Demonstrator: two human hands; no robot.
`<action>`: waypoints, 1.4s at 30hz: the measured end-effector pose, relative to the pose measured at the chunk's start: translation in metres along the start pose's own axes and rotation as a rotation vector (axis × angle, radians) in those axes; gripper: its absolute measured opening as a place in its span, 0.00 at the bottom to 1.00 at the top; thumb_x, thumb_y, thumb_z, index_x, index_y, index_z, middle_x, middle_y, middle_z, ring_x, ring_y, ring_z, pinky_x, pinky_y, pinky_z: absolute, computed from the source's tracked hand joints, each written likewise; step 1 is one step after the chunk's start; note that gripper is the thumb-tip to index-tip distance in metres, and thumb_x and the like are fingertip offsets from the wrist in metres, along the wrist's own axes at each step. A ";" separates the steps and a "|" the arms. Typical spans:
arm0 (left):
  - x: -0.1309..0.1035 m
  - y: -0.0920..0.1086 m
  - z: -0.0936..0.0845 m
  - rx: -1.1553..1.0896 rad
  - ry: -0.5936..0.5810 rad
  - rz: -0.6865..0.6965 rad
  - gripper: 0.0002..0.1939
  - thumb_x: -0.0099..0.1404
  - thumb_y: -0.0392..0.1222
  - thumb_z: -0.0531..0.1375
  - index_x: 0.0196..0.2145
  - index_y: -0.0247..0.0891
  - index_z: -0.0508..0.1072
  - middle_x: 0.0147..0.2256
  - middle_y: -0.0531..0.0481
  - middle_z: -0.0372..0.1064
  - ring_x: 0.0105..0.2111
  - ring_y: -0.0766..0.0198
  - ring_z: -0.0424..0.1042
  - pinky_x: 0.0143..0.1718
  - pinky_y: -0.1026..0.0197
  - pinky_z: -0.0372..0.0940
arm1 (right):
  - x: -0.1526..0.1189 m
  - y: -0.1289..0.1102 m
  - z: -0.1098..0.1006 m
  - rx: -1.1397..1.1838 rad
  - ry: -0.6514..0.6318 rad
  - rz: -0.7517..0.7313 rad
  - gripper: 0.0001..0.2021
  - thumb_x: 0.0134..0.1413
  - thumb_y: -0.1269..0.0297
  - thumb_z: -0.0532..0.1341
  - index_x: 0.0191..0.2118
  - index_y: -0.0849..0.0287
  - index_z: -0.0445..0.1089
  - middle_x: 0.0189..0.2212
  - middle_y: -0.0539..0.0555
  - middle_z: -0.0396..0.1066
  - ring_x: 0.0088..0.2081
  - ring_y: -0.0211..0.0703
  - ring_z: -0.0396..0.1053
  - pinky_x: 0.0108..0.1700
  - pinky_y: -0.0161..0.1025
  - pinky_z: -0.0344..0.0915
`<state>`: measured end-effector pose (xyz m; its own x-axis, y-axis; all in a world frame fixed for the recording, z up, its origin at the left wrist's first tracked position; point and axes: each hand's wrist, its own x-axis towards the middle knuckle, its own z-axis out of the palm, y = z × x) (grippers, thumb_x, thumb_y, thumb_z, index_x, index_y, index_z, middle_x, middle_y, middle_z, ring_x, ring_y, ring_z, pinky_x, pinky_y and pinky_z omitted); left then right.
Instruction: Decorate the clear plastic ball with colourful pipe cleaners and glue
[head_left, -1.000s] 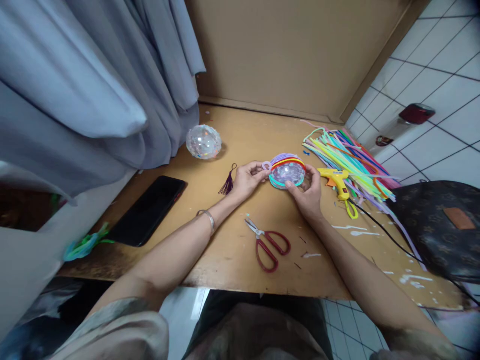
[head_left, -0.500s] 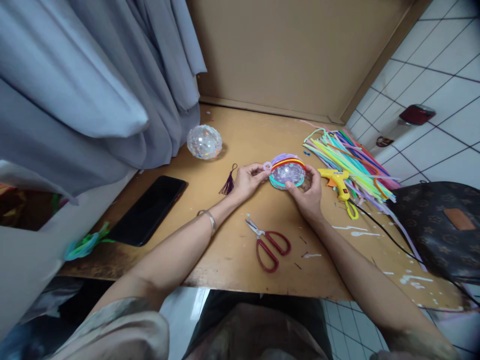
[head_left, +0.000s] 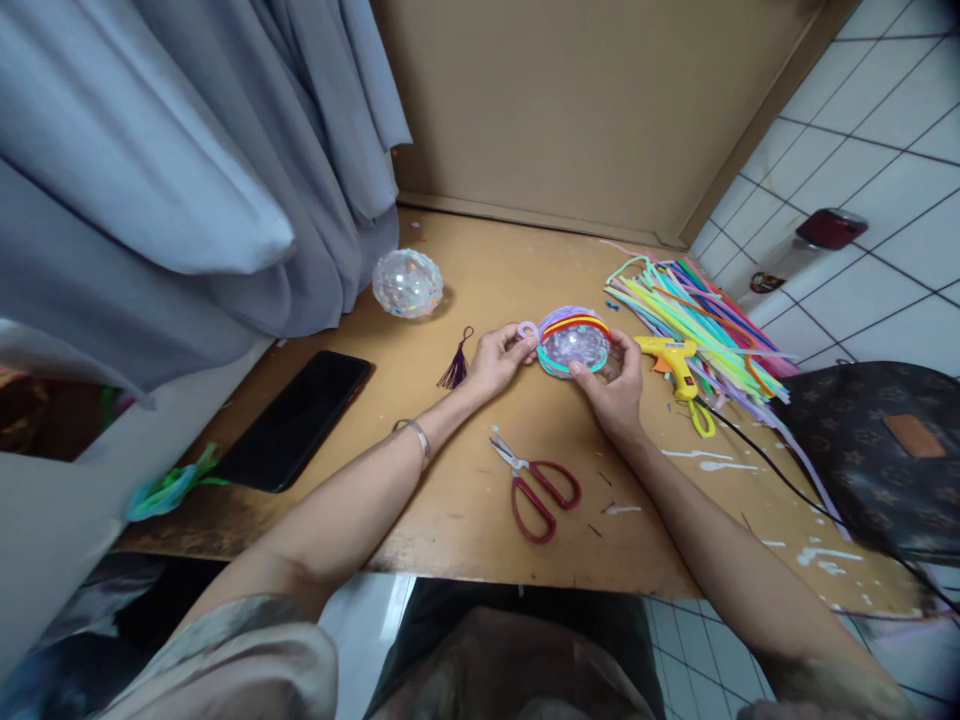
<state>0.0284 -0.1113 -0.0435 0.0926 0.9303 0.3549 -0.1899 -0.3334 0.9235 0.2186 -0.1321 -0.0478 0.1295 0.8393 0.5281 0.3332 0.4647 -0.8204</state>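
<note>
A clear ball (head_left: pixel 574 345) wrapped with purple, red, yellow and turquoise strips is gripped by my right hand (head_left: pixel 616 392), its thumb on the near side. My left hand (head_left: pixel 501 360) pinches a small lilac ring (head_left: pixel 528 330) at the ball's left side. Whether the ring touches the ball is hard to tell. A dark purple tassel (head_left: pixel 454 366) lies just left of my left hand. Close to my right hand rests a yellow glue gun (head_left: pixel 675 362). Red-handled scissors (head_left: pixel 535 488) lie partly open on the table in front of the ball.
Another clear ball (head_left: pixel 408 283) sits at the back left of the wooden table (head_left: pixel 480 265). A black phone (head_left: pixel 297 420) and green strips (head_left: pixel 171 484) lie left. Colourful pipe cleaners (head_left: pixel 701 325), a black cord and a brown bag (head_left: pixel 877 455) are at the right.
My left hand and the lilac ring have shifted slightly left, away from the wrapped ball. My right hand has kept its hold on the ball.
</note>
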 end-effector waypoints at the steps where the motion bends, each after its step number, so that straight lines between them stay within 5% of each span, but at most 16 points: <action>1: 0.000 0.000 0.000 -0.003 -0.001 -0.003 0.17 0.60 0.53 0.65 0.28 0.35 0.70 0.22 0.55 0.65 0.24 0.71 0.64 0.30 0.65 0.61 | 0.000 0.000 0.000 -0.006 0.003 -0.002 0.33 0.44 0.52 0.70 0.56 0.54 0.61 0.53 0.60 0.64 0.54 0.52 0.68 0.51 0.49 0.72; 17: -0.001 -0.007 -0.001 0.151 0.052 0.011 0.12 0.60 0.48 0.63 0.32 0.35 0.75 0.28 0.50 0.71 0.29 0.66 0.67 0.33 0.63 0.65 | 0.000 0.000 -0.002 -0.085 0.005 -0.043 0.33 0.45 0.51 0.70 0.56 0.54 0.61 0.53 0.59 0.65 0.53 0.51 0.67 0.51 0.51 0.71; 32: -0.002 -0.003 -0.002 0.160 0.121 0.000 0.14 0.55 0.50 0.68 0.30 0.36 0.77 0.29 0.50 0.75 0.29 0.66 0.70 0.35 0.62 0.66 | 0.001 -0.005 -0.005 -0.101 -0.013 -0.059 0.32 0.46 0.50 0.68 0.56 0.55 0.62 0.52 0.59 0.64 0.55 0.53 0.65 0.52 0.51 0.70; 37: 0.000 -0.003 -0.002 0.098 0.105 -0.061 0.16 0.54 0.51 0.69 0.24 0.35 0.74 0.22 0.53 0.70 0.23 0.69 0.65 0.28 0.65 0.62 | 0.001 -0.005 -0.005 -0.133 -0.012 -0.075 0.32 0.46 0.49 0.69 0.56 0.54 0.62 0.51 0.59 0.65 0.54 0.53 0.66 0.50 0.51 0.70; 42: 0.001 -0.004 -0.001 0.042 0.103 -0.080 0.16 0.52 0.50 0.70 0.30 0.34 0.75 0.26 0.51 0.73 0.26 0.69 0.68 0.31 0.64 0.65 | 0.001 -0.005 -0.005 -0.156 -0.006 -0.087 0.32 0.46 0.49 0.68 0.56 0.54 0.62 0.51 0.59 0.65 0.53 0.53 0.66 0.50 0.51 0.71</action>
<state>0.0286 -0.1092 -0.0474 0.0047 0.9642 0.2652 -0.1448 -0.2618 0.9542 0.2217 -0.1347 -0.0423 0.0883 0.8001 0.5934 0.4840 0.4862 -0.7275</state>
